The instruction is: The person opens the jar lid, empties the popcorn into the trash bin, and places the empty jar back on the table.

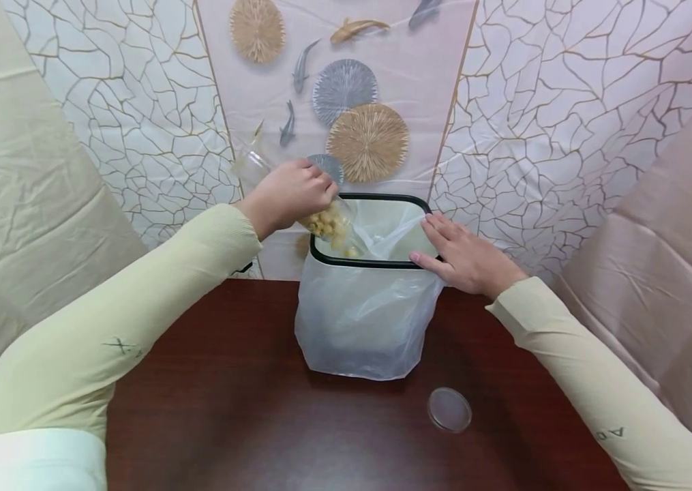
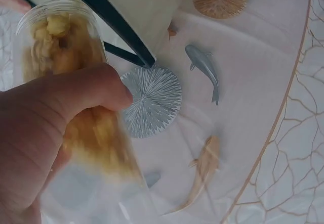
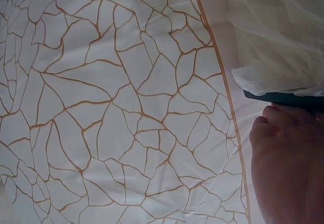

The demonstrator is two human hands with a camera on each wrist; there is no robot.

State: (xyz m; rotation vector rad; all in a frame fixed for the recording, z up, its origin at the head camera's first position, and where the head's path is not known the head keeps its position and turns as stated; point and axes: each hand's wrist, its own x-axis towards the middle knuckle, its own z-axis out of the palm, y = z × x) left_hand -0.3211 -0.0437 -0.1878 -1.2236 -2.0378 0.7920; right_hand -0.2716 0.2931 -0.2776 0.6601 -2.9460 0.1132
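In the head view my left hand [image 1: 296, 193] grips a clear plastic jar [image 1: 251, 167], tilted with its mouth down inside a bin. Yellow popcorn-like pieces [image 1: 326, 221] fill the mouth end and spill toward the bin, blurred. The left wrist view shows the thumb across the jar's side and its threaded, uncovered mouth [image 2: 59, 6]. The pale bin [image 1: 360, 320] has a black rim and is lined with a translucent white bag [image 1: 315, 327] folded over outside. My right hand [image 1: 465, 256] rests on the rim's right side, fingers and thumb extended over the bag.
A round clear lid [image 1: 449, 410] lies on the dark brown table [image 1: 217, 409], to the right and in front of the bin. Patterned cloth [image 1: 542, 136] hangs close behind the bin, and beige cloth [image 1: 677, 239] hangs at both sides.
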